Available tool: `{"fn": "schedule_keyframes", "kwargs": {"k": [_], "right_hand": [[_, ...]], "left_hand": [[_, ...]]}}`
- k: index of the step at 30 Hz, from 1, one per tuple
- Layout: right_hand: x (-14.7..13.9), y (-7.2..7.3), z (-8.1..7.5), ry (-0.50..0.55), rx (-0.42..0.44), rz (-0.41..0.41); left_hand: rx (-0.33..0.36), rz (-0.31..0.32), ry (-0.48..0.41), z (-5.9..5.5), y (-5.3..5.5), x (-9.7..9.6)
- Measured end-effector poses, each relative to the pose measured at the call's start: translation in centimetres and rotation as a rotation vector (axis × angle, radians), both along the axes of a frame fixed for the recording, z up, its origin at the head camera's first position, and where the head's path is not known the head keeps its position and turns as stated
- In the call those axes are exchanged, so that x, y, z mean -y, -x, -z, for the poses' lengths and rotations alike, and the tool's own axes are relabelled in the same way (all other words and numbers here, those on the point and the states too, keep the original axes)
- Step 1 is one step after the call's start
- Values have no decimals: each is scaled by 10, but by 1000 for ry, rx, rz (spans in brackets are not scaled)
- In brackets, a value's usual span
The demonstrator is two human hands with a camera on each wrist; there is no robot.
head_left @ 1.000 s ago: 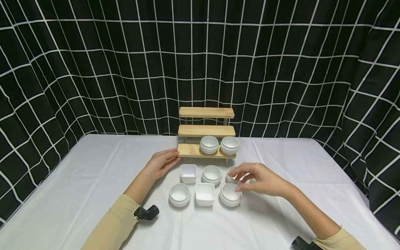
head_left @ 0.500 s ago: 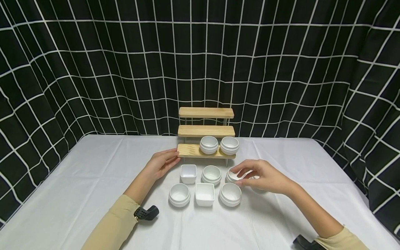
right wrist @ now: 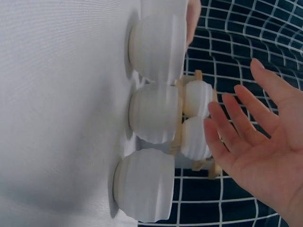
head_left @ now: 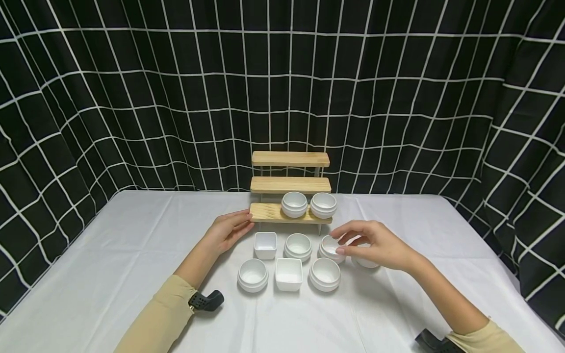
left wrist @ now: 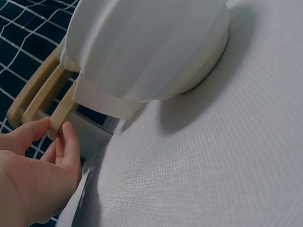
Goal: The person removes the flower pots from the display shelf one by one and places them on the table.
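Note:
My left hand [head_left: 227,231] pinches the left end of the bottom shelf of a three-tier wooden stand [head_left: 265,213]. The left wrist view also shows thumb and fingers on the shelf's end [left wrist: 64,111]. Two round white bowls [head_left: 294,204] sit on that shelf's middle and right. My right hand [head_left: 375,245] hovers over a round bowl [head_left: 325,249] in the back row, its fingers loosely bent. In the right wrist view that hand [right wrist: 260,142] holds nothing. Partly covered by the hand is another white bowl [head_left: 367,263] at the right.
A square white bowl [head_left: 265,247] and a round bowl [head_left: 297,247] stand before the stand. Nearer are a round bowl [head_left: 253,275], a square bowl [head_left: 289,274] and a round bowl [head_left: 324,274]. Behind the white-covered table [head_left: 110,245] hangs a black grid curtain [head_left: 176,98].
My right hand has lifted slightly away and right, from above the front right bowl to the back-row bowls, uncovering more of them. The left hand stays on the shelf. The bowls have not moved.

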State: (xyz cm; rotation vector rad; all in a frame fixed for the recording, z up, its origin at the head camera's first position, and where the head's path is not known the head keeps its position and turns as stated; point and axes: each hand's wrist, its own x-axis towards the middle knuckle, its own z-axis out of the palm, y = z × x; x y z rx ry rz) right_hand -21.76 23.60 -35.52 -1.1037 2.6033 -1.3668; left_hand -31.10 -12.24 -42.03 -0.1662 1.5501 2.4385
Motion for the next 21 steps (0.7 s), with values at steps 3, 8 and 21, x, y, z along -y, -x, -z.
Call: {"fn": "schedule_keyframes", "kwargs": {"k": [3, 8, 21], "right_hand": [[-1, 1, -2, 9, -9, 18], [-3, 0, -6, 11, 7, 58], [-10, -2, -14, -9, -1, 102]], "left_hand": [[-1, -2, -4, 0, 0, 1], [-1, -4, -3, -1, 0, 1], [5, -5, 5, 2, 3, -1]]}}
